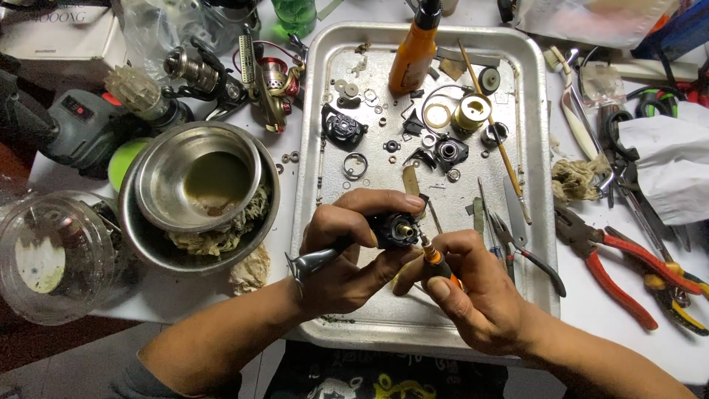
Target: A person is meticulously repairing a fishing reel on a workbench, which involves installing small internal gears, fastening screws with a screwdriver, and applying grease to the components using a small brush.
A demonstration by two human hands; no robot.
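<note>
Head view: a black fishing-reel body with a brass-coloured centre [395,229] sits over the lower middle of a shallow metal tray [539,133], gripped by the left hand [347,247], whose fingers wrap over its top while its grey stem juts out to the left below the palm. The right hand [473,284] is closed around a small orange-handled screwdriver [436,258], and the tool's tip meets the right side of the reel body.

Beyond the hands, the tray floor carries loose parts: a black reel housing piece [343,127], washers and rings, a gold-coloured spool [473,112], and a thin wooden stick [491,125] lying slantwise. An orange bottle with a black cap [413,48] lies at the far end of the tray. Just right of the right hand rest needle-nose pliers with dark handles [528,251].

Left of the tray on the white worktop [605,310], a small steel bowl [198,177] nests in a larger steel bowl [140,229] along with frayed rags. A red-and-gold spinning reel [269,81] lies behind them. To the right of the tray are red-handled pliers [617,270] and a white cloth [665,166].
</note>
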